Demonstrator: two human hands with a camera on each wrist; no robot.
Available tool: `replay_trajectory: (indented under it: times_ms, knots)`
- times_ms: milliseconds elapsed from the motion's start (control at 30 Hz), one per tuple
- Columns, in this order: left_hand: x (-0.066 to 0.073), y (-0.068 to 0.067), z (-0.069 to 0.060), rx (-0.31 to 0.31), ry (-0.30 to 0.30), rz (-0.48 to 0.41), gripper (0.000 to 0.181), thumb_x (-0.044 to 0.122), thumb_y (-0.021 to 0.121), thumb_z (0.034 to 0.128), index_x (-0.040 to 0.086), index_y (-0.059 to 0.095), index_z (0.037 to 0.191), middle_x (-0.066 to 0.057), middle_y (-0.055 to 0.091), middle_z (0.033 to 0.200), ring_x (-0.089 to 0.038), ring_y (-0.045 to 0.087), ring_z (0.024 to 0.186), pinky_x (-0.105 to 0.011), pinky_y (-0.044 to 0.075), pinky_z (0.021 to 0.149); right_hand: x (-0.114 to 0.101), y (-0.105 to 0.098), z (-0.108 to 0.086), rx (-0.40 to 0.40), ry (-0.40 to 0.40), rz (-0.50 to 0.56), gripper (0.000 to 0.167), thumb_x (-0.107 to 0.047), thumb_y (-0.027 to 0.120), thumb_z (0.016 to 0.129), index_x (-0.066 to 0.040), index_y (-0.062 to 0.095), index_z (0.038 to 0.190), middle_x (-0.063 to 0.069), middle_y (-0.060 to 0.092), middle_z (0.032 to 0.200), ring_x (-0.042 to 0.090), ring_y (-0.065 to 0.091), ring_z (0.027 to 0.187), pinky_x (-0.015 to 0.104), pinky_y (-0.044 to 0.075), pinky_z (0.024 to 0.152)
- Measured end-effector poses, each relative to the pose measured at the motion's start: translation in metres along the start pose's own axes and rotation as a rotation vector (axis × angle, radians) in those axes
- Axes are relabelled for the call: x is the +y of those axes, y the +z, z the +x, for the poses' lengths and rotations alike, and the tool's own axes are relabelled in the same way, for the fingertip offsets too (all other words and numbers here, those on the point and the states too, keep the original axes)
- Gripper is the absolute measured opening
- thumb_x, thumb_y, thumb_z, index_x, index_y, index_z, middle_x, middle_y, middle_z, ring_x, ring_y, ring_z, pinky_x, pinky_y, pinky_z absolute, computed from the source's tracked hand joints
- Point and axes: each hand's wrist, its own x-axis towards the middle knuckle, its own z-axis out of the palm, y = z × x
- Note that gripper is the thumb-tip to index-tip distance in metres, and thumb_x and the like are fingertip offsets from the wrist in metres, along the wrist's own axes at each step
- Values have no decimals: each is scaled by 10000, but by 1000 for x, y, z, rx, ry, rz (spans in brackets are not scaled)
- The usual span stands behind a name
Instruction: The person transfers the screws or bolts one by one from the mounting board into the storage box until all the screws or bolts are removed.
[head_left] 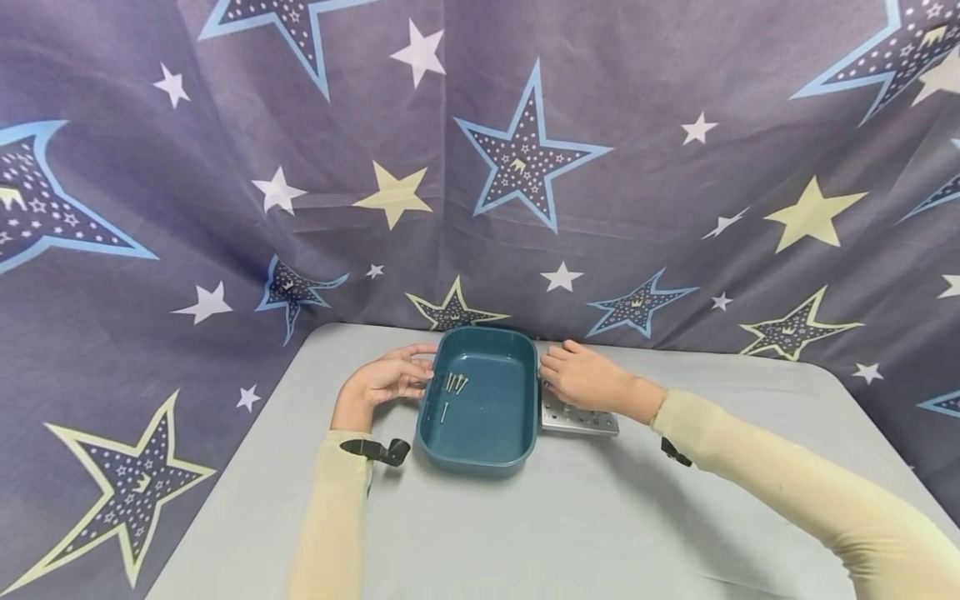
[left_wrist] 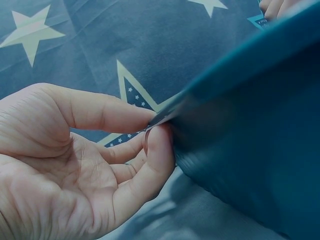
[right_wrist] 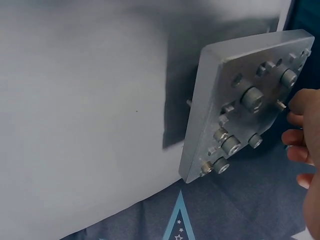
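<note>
A deep teal tray (head_left: 487, 454) sits mid-table, with several small screws (head_left: 456, 382) lying at its left inside. At the tray's left side, my left hand (head_left: 386, 379) pinches the rim between thumb and finger, as the left wrist view shows closely. To the tray's right lies a thick silver metal plate (right_wrist: 205, 115), fitted with socket-head bolts (right_wrist: 252, 99) and smaller screws. Over this plate my right hand (head_left: 585, 377) is curled, its fingertips on a small screw (right_wrist: 281, 105) that stands out of the plate. The frame edge cuts off part of that hand in the right wrist view.
A pale cloth-covered table (head_left: 480, 542) carries everything. Behind and to the left hangs a dark curtain (head_left: 637, 208) printed with stars. The plate lies close against the tray's right wall. Black camera straps (head_left: 375, 450) circle both wrists.
</note>
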Motion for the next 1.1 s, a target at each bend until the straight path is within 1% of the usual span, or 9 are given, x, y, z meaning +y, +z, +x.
replay_trajectory:
  times_ms: [367,533,733,933,1100]
  knots:
    - [3,3,-1,10,-1,-12,693,-104,474,961,-38,160,1575,-5,664,1024,-64,670,743,-232,589,684,-1,3,1,-19,4,8,210,-274,704,937,-106,685,1062,29,679,1011,205,544,935,365,424,823]
    - [3,4,-2,12,0,-7,690,-104,472,960,-37,166,1574,4,659,1006,-59,666,743,-230,586,684,-2,4,0,-37,5,3,220,-282,716,933,-114,681,1070,27,674,1010,198,534,925,356,415,814]
    - [2,2,-1,11,1,3,697,-90,491,954,-30,176,1573,-3,662,1037,-64,668,764,-237,585,704,-3,7,0,-56,5,-11,213,-285,692,957,-115,680,1086,30,678,1032,196,537,935,351,428,823]
    - [1,1,0,5,4,-4,698,-88,497,951,-27,181,1571,-7,671,1050,-68,673,767,-237,587,705,-3,9,2,-60,14,-18,207,-270,680,962,-102,683,1081,43,680,1031,205,546,943,357,442,837]
    - [1,0,0,-4,4,-11,702,-91,492,954,-25,169,1574,-7,670,1059,-67,673,759,-232,589,703,-3,9,2,-65,28,3,217,-257,677,969,-79,680,1094,57,674,1031,212,538,937,363,444,839]
